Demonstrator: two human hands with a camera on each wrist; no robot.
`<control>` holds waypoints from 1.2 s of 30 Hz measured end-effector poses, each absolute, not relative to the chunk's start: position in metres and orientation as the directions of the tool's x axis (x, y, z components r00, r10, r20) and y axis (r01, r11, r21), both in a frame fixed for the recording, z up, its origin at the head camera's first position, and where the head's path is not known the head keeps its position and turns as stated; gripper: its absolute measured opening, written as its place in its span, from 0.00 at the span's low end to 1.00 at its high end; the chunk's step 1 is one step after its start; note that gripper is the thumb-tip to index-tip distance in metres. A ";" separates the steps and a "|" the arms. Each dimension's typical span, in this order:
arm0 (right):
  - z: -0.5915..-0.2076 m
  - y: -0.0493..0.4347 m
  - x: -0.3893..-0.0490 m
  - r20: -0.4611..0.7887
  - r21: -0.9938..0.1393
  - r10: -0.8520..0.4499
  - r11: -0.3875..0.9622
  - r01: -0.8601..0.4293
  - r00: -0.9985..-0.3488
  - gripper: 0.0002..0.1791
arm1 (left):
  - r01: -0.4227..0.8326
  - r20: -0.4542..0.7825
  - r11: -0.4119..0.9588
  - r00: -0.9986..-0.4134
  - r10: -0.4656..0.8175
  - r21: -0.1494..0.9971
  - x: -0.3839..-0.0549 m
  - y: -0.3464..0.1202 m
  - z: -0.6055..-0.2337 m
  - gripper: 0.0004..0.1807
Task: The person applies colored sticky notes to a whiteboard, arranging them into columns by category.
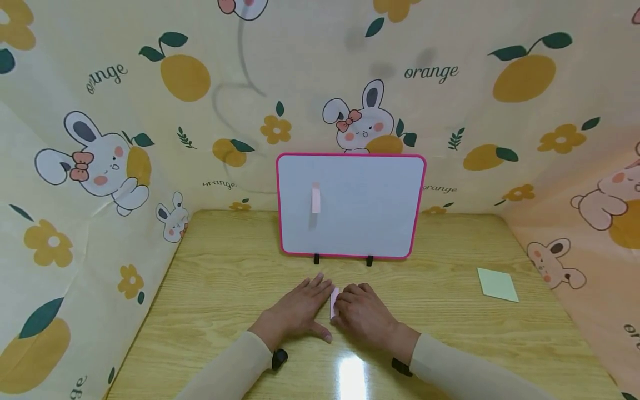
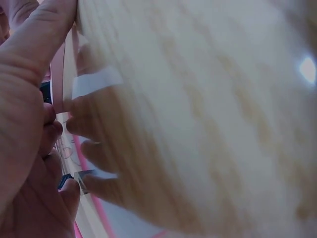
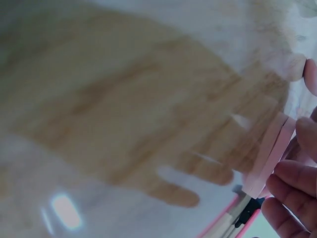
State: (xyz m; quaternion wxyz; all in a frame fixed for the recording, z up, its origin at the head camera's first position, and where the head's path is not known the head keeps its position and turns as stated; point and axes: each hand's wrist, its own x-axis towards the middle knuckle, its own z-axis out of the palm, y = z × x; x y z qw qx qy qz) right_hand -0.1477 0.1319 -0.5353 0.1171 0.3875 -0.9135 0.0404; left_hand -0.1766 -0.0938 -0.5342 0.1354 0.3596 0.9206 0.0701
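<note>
Between my two hands, on the wooden table, stands a narrow folded strip of pink paper (image 1: 333, 303). My right hand (image 1: 367, 314) holds it from the right side, its fingers curled and the thumb close to the strip's near end. Palm down, my left hand (image 1: 297, 311) rests on the table, fingers extended, with the index finger right beside the strip's far end and the thumb spread toward me. In the right wrist view the pink strip (image 3: 270, 156) shows layered long edges close to the fingertips.
A pink-framed whiteboard (image 1: 360, 205) leans upright on small black feet behind my hands, with another pale pink strip (image 1: 316, 198) on its left part. A light green square of paper (image 1: 498, 284) lies on the table (image 1: 225, 266) at the right. Patterned cloth surrounds the table.
</note>
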 end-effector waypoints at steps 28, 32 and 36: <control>-0.533 0.129 -0.152 0.342 0.170 -0.755 0.636 -0.753 -0.560 0.06 | 0.642 -0.178 0.728 -0.708 0.683 0.238 -0.175 -0.094 -0.532 0.67; -0.534 0.128 -0.153 0.333 0.152 -0.755 0.634 -0.759 -0.564 0.07 | 0.642 -0.178 0.728 -0.708 0.683 0.239 -0.175 -0.094 -0.531 0.67; -0.536 0.128 -0.155 0.328 0.126 -0.761 0.623 -0.772 -0.560 0.08 | 0.646 -0.180 0.726 -0.705 0.686 0.236 -0.175 -0.094 -0.531 0.67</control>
